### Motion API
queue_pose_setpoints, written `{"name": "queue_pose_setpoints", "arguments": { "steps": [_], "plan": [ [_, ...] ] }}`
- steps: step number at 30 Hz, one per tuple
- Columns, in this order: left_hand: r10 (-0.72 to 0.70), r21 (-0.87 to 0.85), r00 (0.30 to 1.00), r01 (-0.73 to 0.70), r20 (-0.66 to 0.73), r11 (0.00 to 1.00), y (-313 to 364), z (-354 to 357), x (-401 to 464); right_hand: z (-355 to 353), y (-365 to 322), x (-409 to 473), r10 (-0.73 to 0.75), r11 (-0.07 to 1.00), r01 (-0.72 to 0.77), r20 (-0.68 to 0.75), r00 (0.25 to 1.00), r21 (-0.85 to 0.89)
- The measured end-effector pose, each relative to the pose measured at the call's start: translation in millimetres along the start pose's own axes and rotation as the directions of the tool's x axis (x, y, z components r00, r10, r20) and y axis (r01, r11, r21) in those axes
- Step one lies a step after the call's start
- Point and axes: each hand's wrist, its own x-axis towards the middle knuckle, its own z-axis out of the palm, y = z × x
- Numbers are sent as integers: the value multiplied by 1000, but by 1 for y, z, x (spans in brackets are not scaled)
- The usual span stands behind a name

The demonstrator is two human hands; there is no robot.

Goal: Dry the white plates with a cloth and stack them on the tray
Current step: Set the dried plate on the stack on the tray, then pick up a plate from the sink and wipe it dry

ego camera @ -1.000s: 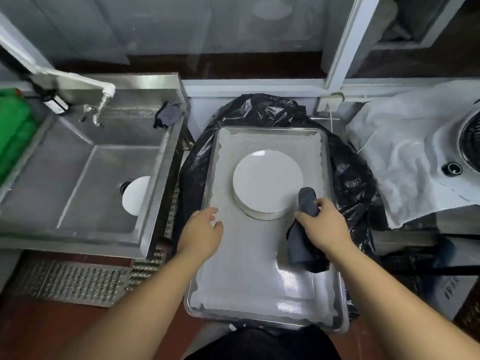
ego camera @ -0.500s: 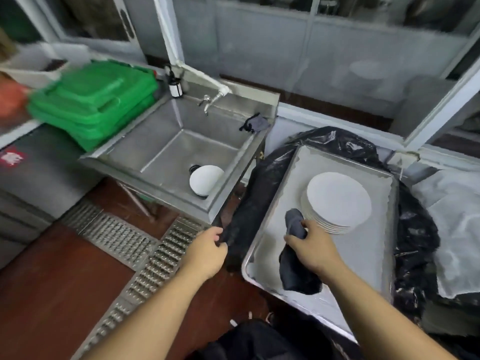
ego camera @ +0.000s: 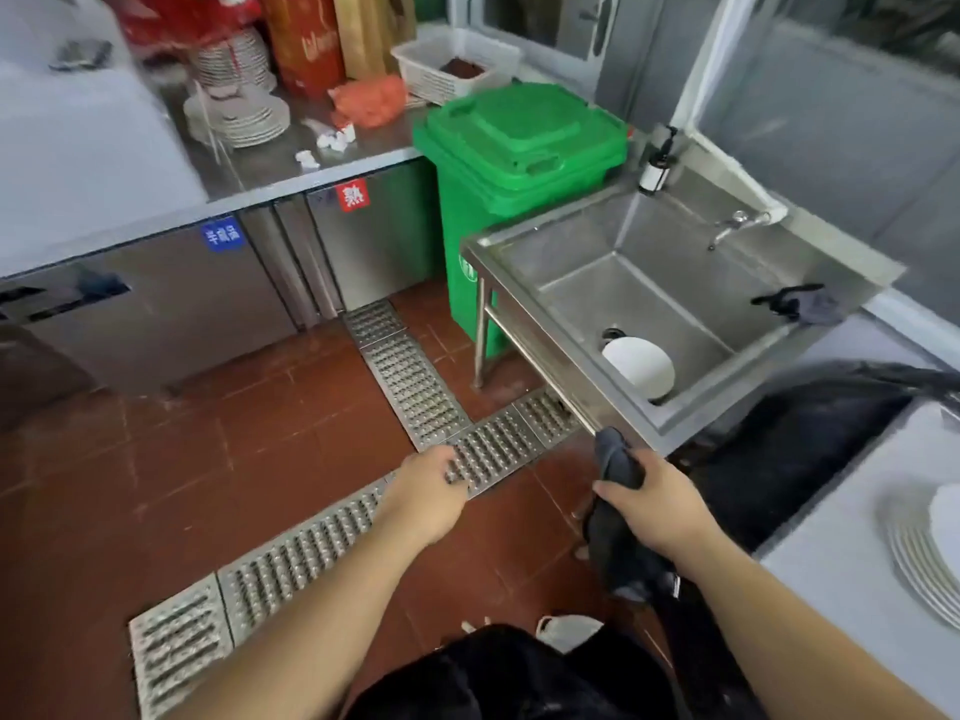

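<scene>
Plate [ego camera: 641, 367] in sink, beyond R hand [ego camera: 655, 506].

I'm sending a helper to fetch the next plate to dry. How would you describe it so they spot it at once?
Find the steel sink beside the green bin. In its basin, by the drain, one white plate leans up on its edge. The stacked plates on the tray lie flat instead.

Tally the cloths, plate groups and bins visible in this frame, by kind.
Dark cloths: 2, one held in the right hand, cloth, and one on the sink rim
White plate in sink: 1
Plate stack on tray: 1
Green bin: 1
Total: 5
</scene>
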Motion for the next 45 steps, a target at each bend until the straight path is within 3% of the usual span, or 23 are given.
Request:
{"name": "queue_pose_setpoints", "arguments": {
  "steps": [11,16,22,28,35,40,45],
  "plan": [
    [-105,15,989,107,-102,994,-19,-72,71,42,-119,114,-124,986,138,141,982,-93],
    [-109,74,988,117,-107,990,17,-95,147,30,-155,190,-142,986,155,172,975,-61],
    [-11,139,996,24,-91,990,88,-111,243,-18,-184,286,-126,989,138,192,973,-54],
    [74,176,997,-73,6,982,141,-110,312,-42,-179,351,-20,999,14,152,988,45],
    [224,237,957,-265,187,935,190,-95,408,-50,-147,402,235,952,-236,27,972,197],
    [277,189,881,-369,383,910,224,-89,486,-64,-121,415,581,722,-501,-24,814,477],
    [308,286,802,-497,512,819,258,-70,545,-61,-92,405,814,414,-531,-40,579,739]
  ]
}}
